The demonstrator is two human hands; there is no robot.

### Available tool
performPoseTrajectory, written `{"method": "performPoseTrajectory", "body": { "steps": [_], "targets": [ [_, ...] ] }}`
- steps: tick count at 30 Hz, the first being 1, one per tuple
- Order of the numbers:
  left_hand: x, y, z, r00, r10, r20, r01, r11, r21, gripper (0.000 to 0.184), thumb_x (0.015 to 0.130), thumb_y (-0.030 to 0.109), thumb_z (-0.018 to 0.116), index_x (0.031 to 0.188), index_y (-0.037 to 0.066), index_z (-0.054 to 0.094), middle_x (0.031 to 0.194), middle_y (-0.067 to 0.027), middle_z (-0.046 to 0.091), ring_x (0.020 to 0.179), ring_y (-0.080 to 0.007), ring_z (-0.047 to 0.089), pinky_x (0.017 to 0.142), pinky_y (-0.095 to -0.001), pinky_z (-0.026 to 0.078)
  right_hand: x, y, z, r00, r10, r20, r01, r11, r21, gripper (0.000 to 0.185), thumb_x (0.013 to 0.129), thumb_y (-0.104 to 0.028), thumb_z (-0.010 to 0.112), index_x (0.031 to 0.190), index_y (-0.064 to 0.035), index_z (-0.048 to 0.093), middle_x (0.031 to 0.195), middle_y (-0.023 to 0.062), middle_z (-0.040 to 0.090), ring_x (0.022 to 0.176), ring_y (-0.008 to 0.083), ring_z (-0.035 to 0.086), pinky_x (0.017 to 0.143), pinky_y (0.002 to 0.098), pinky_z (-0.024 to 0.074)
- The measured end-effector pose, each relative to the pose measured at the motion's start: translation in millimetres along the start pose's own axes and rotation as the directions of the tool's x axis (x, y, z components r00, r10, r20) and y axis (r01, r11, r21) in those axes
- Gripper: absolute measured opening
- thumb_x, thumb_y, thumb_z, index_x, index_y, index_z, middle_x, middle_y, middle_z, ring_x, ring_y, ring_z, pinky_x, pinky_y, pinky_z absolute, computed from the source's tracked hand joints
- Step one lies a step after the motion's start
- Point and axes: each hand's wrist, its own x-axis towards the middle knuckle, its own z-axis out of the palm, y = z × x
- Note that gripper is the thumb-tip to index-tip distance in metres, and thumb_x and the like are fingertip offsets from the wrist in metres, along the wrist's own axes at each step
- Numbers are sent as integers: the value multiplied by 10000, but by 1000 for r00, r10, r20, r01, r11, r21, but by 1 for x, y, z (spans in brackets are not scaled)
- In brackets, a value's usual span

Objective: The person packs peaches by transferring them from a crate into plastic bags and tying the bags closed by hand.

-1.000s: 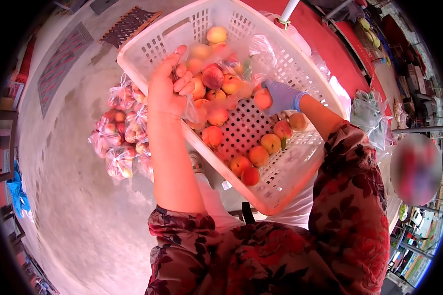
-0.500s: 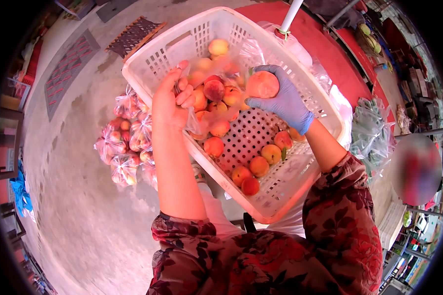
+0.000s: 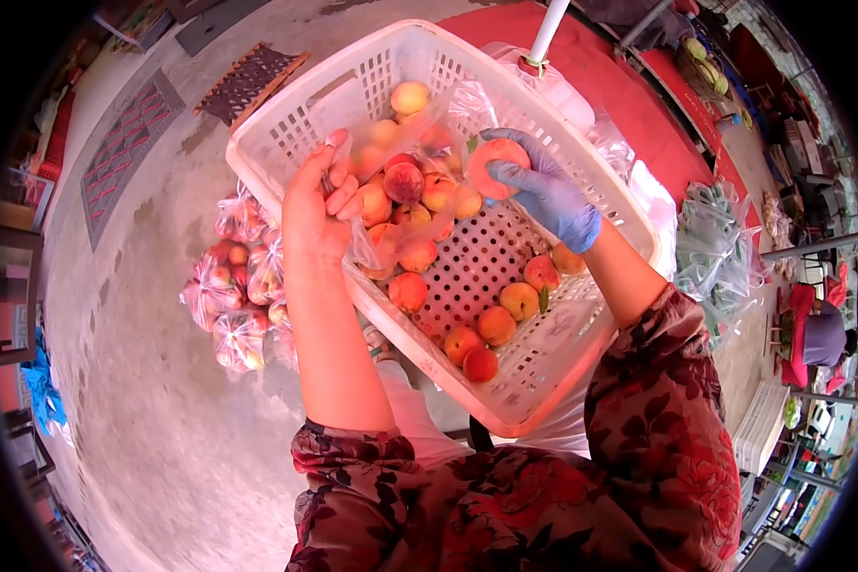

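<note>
Peach (image 3: 491, 156) in a blue-gloved right hand (image 3: 560, 198), up over a white basket (image 3: 429, 355).
The right hand pinches the peach between its thumb and fingers, near a clear bag (image 3: 362, 244). The bare left hand (image 3: 316, 206) bends its fingers on the bag, at the basket's left edge. Other peaches (image 3: 404, 181) sit in the basket by the see-through bag, but one cannot tell just which are inside it. A row of peaches (image 3: 497, 325) lies closer to the person, with a green leaf (image 3: 543, 300) beside it. Tied bags of fruit (image 3: 238, 336) rest on the floor (image 3: 162, 410).
</note>
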Motion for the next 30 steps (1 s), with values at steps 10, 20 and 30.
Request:
{"method": "performPoseTrajectory", "body": {
  "steps": [10, 20, 30],
  "targets": [
    [1, -2, -3, 1000, 6, -5, -6, 1000, 29, 337, 872, 144, 446, 1175, -4, 447, 615, 22, 390, 426, -45, 272, 395, -194, 215, 5, 8, -5, 999, -33, -30, 31, 997, -71, 428, 789, -164, 629, 1164, -53, 457, 1104, 62, 506, 1021, 157, 492, 863, 294, 427],
    [0, 0, 2, 998, 33, -54, -30, 997, 65, 351, 873, 144, 458, 1188, -8, 436, 604, 33, 361, 431, -42, 267, 390, -187, 205, 10, -1, -11, 990, 56, 128, -121, 805, 582, 382, 883, -253, 493, 1189, -36, 422, 1140, 100, 516, 1030, 248, 525, 792, 383, 487],
    [3, -4, -4, 992, 69, -107, -51, 986, 159, 372, 884, 170, 468, 1215, 3, 437, 619, 33, 371, 427, -35, 246, 380, -181, 193, 4, -13, -14, 998, 42, -36, -30, 958, 286, 334, 859, -239, 531, 1117, -32, 481, 1024, 88, 522, 916, 177, 532, 654, 323, 527]
  ]
}}
